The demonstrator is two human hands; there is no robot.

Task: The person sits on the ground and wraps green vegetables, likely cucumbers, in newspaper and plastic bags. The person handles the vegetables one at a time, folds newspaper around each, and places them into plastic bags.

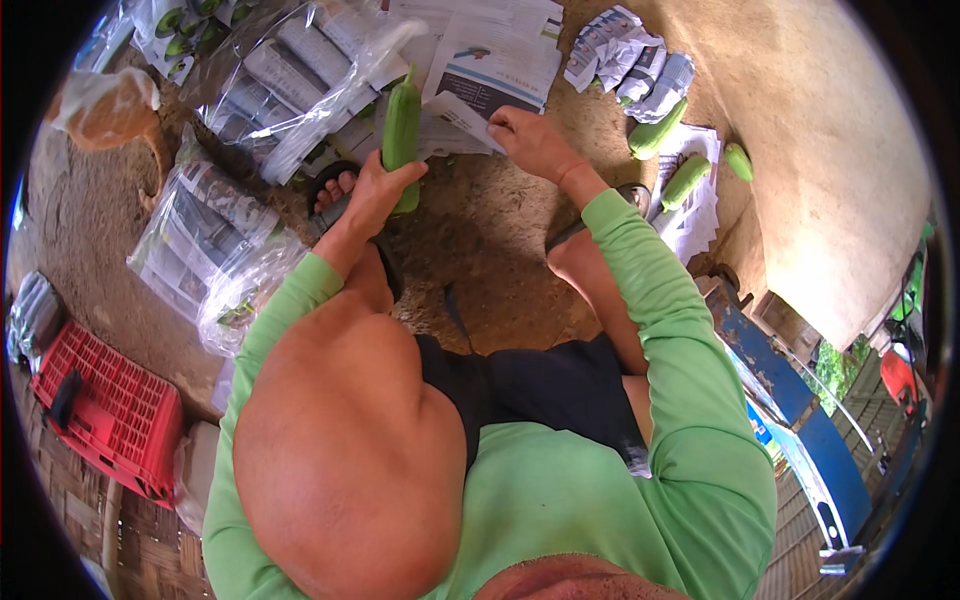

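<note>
green gourd (402, 130): lower end hidden inside left hand (378, 190) | newspaper sheet (462, 118): corner covered by right hand (530, 140) | bagged gourds (180, 25): cut by top edge | red crate (100, 410): contents indiscernible

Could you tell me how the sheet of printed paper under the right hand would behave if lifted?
The printed paper sheet looks thin, so probably light and floppy. Pinched at one edge by the right hand, it would likely droop and could tear.
</note>
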